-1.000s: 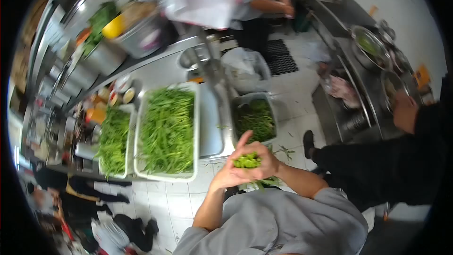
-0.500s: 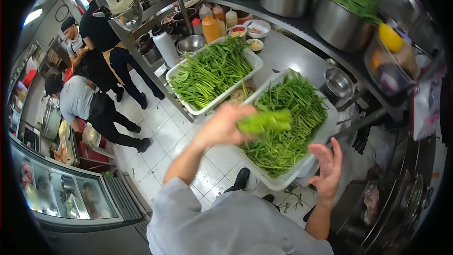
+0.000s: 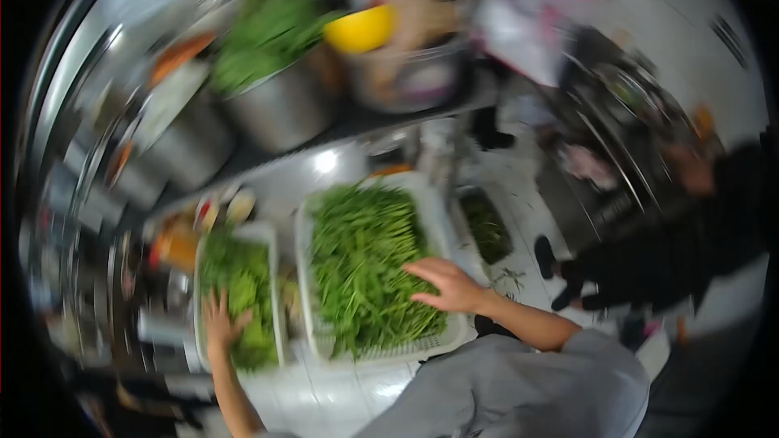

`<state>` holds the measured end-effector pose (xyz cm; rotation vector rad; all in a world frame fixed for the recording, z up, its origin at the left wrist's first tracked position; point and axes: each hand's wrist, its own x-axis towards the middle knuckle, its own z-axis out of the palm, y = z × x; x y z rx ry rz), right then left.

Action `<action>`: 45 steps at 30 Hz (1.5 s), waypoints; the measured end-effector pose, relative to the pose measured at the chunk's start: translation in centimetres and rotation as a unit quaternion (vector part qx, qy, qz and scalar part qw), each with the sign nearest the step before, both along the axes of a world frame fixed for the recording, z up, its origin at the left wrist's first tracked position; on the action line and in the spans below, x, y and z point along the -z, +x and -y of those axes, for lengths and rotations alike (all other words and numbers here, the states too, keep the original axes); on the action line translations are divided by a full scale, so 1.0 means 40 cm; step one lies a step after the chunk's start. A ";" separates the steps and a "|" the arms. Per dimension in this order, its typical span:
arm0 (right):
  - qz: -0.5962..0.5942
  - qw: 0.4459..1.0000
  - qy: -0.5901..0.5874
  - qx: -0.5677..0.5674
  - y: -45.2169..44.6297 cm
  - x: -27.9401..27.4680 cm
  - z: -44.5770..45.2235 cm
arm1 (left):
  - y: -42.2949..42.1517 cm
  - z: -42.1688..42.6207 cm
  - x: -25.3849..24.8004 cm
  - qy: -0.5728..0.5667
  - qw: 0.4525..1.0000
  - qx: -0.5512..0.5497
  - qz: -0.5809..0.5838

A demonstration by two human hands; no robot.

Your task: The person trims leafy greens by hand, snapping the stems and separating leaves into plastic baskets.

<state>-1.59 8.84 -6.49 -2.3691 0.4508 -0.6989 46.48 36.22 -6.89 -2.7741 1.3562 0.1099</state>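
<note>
My left hand [image 3: 223, 326] lies with its fingers spread on the long-stemmed leafy greens [image 3: 247, 264] in the narrow white basket [image 3: 277, 308] at left. The cut stems look paler near my fingers, and no bunch shows in its grip. My right hand [image 3: 448, 285], fingers stretched out, is at the right side of a bigger heap of leafy greens [image 3: 357, 259] in the wide white basket [image 3: 304, 276]. Whether its fingertips touch the leaves I cannot tell. Motion blurs much of the view.
Above the baskets runs a shelf with steel pots [image 3: 280, 109], one full of leaves, and a tub [image 3: 406, 81] beside something yellow. Sauce bottles [image 3: 174, 247] stand behind the left basket. A dark-clothed person [image 3: 649, 268] is at right. A bin [image 3: 485, 223] with green scraps stands on the floor.
My view has swung to the right. My left hand has brought the bunch of stems to the left basket and let go. My right hand has moved in over the wide basket.
</note>
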 end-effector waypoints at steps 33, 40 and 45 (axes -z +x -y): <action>0.012 0.998 -0.001 -0.060 0.241 -0.018 0.252 | -0.632 0.477 -0.102 -0.323 0.932 0.100 -0.129; -0.123 0.977 0.085 -0.154 0.326 0.008 0.282 | -0.552 0.581 -0.098 -0.213 0.941 0.017 -0.263; -0.011 0.960 0.190 -0.207 0.241 -0.079 0.338 | -0.562 0.522 -0.211 -0.332 0.827 -0.001 -0.453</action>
